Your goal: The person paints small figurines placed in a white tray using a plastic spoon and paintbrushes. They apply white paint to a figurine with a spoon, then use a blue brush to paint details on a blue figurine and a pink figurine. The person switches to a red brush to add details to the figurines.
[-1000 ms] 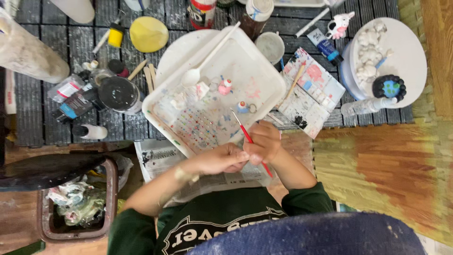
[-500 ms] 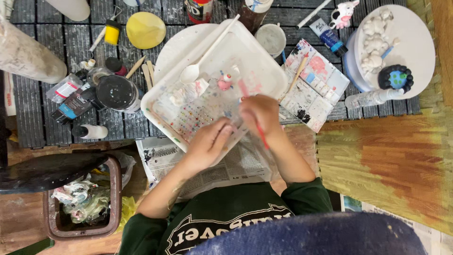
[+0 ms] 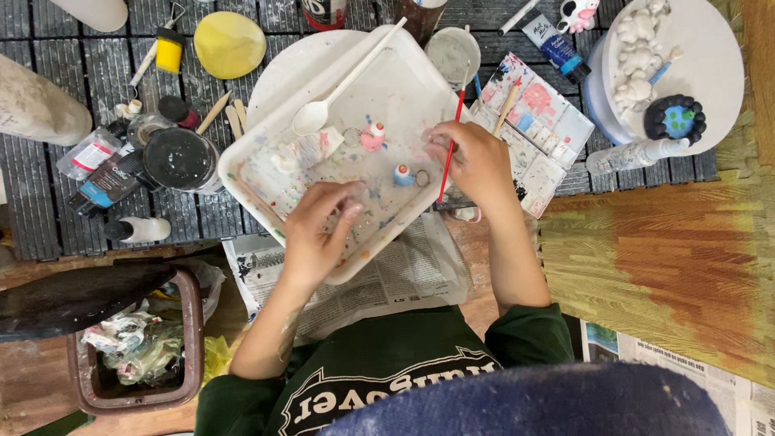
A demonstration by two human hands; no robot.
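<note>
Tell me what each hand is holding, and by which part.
The right hand grips a red paintbrush around mid-shaft. The left hand rests over the white tray; whether it holds anything cannot be told.

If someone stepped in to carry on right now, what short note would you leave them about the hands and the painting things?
Left hand: resting on the paint-speckled white square tray, fingers curled; whether it pinches anything cannot be told.
Right hand: holds a thin red-handled brush at the tray's right edge.
On the tray: small pink figurine, small blue figurine, white plastic spoon.
Beside the tray: paint-stained palette sheet; newspaper underneath.
Done: those two figurines have colour.
Left: white unpainted figures on the round white board.
</note>
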